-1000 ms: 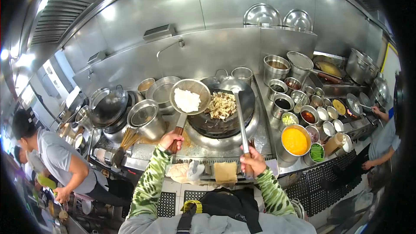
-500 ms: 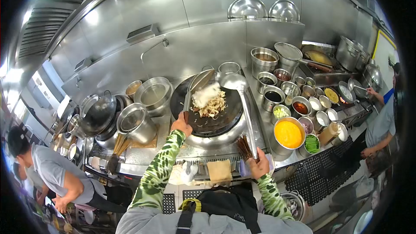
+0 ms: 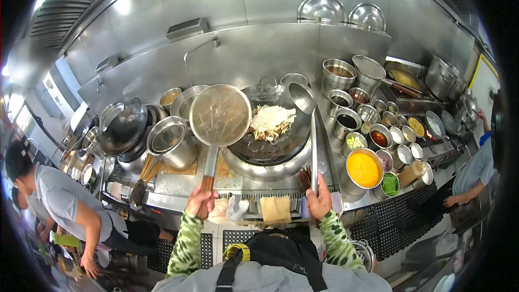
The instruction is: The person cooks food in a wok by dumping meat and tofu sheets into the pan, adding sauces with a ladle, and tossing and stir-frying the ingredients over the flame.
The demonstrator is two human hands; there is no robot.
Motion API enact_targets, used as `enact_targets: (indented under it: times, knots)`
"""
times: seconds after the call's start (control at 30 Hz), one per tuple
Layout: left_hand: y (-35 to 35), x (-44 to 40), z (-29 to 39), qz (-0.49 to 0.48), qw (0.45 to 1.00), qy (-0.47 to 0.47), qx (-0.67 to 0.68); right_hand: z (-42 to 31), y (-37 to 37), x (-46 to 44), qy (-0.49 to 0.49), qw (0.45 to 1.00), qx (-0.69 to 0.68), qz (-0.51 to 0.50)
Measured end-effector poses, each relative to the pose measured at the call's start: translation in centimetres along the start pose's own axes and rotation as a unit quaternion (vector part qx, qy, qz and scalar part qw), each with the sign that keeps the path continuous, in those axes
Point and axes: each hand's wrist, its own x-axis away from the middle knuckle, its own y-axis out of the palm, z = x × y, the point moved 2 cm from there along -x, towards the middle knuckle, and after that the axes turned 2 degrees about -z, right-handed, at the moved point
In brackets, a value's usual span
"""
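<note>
My left hand (image 3: 201, 204) is closed round the wooden handle of a fine-mesh strainer (image 3: 220, 114), whose round head is held left of the wok, partly over its rim. My right hand (image 3: 319, 197) grips the long metal handle of a ladle (image 3: 302, 97); its bowl hangs above the wok's right side. In the black wok (image 3: 246, 148) lies a heap of food, with pale strips or slices (image 3: 274, 117) on top of browned shredded pieces (image 3: 266, 133). Neither tool touches the heap.
Metal pots of sauces and ingredients stand right of the wok, among them a pot of orange-yellow liquid (image 3: 363, 168) and chopped greens (image 3: 390, 184). Left are a lidded pot (image 3: 170, 139), bamboo brushes (image 3: 151, 170) and a second wok (image 3: 124, 138). Other people work at both sides.
The strainer has swung left and toward me, away from the food, and its pale contents now lie on the heap. The ladle bowl has tipped onto its side.
</note>
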Motion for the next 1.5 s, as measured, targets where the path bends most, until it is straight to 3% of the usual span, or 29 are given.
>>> enact_targets:
  times: [0.1,0.3,0.4,0.5,0.57,0.63,0.7,0.9,1.0,1.33,1.5]
  knots:
    - [-2.0,6.4,-2.5,0.038,0.996,-0.007,0.086,-3.1,0.9,-2.3,0.065,0.995,-0.07,-0.016]
    - [-4.0,14.0,-7.2,0.085,0.982,-0.006,0.17,-10.3,5.7,-8.0,-0.011,0.989,-0.076,-0.129]
    - [-4.8,14.6,-8.9,0.071,0.98,0.002,0.186,-12.9,10.8,-11.8,0.022,0.972,-0.141,-0.185]
    - [-6.4,13.6,-10.8,0.088,0.982,-0.011,0.169,-13.5,15.6,-18.3,0.088,0.955,-0.038,-0.281]
    - [-7.1,12.8,-11.6,0.105,0.982,-0.019,0.153,-11.8,20.1,-23.1,0.11,0.954,-0.054,-0.274]
    - [-7.7,12.2,-12.5,0.113,0.979,-0.014,0.168,-10.5,23.9,-28.2,0.147,0.918,-0.008,-0.369]
    - [-8.6,11.8,-13.3,0.118,0.979,-0.024,0.162,-8.9,27.9,-31.1,0.138,0.947,-0.044,-0.285]
    - [-7.0,11.9,-11.3,0.186,0.971,-0.112,0.1,-5.2,36.7,-36.6,0.155,0.944,-0.028,-0.288]
    - [-6.9,11.9,-11.0,0.159,0.981,-0.092,0.07,-3.9,39.6,-38.0,0.164,0.937,-0.021,-0.306]
    - [-5.7,14.7,-10.6,0.219,0.969,-0.082,0.082,-4.2,41.4,-36.0,0.159,0.939,-0.013,-0.304]
    - [-5.6,15.3,-10.6,0.258,0.961,-0.06,0.082,-4.2,41.1,-37.1,0.234,0.901,-0.03,-0.364]
